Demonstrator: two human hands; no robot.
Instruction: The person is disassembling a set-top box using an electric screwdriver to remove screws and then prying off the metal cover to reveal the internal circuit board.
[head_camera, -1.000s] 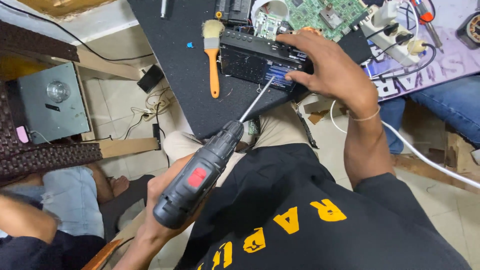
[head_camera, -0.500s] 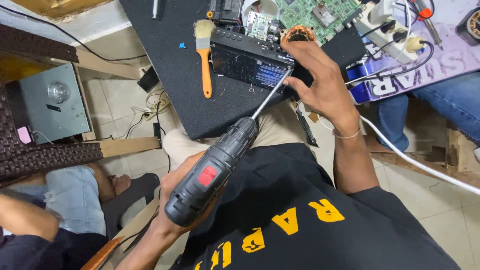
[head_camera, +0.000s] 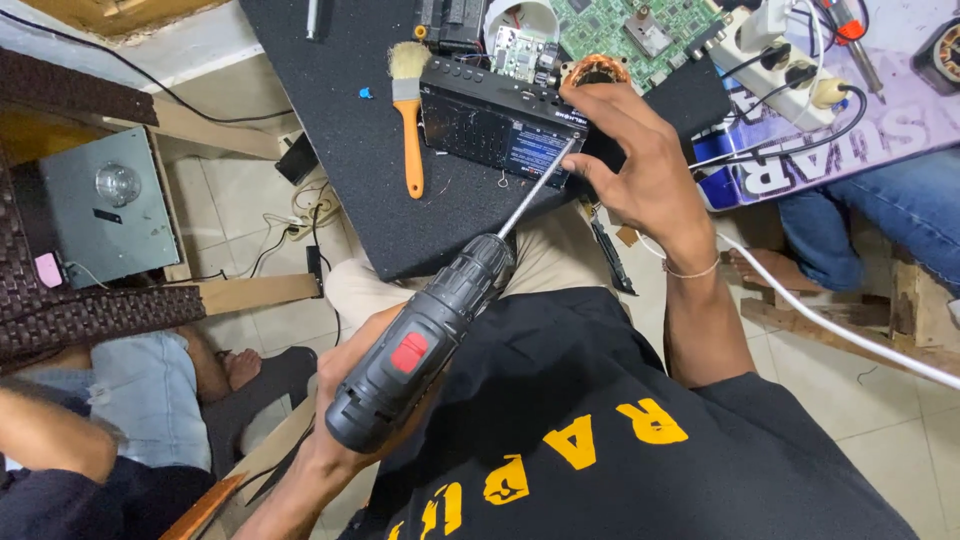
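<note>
Your left hand (head_camera: 345, 400) is wrapped around the handle of a dark grey cordless drill with a red switch (head_camera: 420, 340), its grip clamped on the tool. The drill's long silver bit (head_camera: 535, 190) slants up and to the right, and its tip meets the right end of a black rectangular electronic box (head_camera: 490, 125) that lies on the black foam-covered counter (head_camera: 340, 110) in front of you.

Your right hand (head_camera: 640, 165) rests on the right end of that box, fingers (head_camera: 590, 95) curled over its top edge and thumb near the bit's tip, so this grip is closed on the box and steadies it.

Just left of the box lies an orange-handled paintbrush with pale bristles (head_camera: 410, 110). Behind the box sit a green circuit board (head_camera: 630, 25) and a copper-wound coil (head_camera: 592, 72). To the right a white power strip with plugs (head_camera: 775, 40) rests on a purple printed sheet (head_camera: 880, 130). A grey metal box (head_camera: 95, 210) stands on the floor to your left.
</note>
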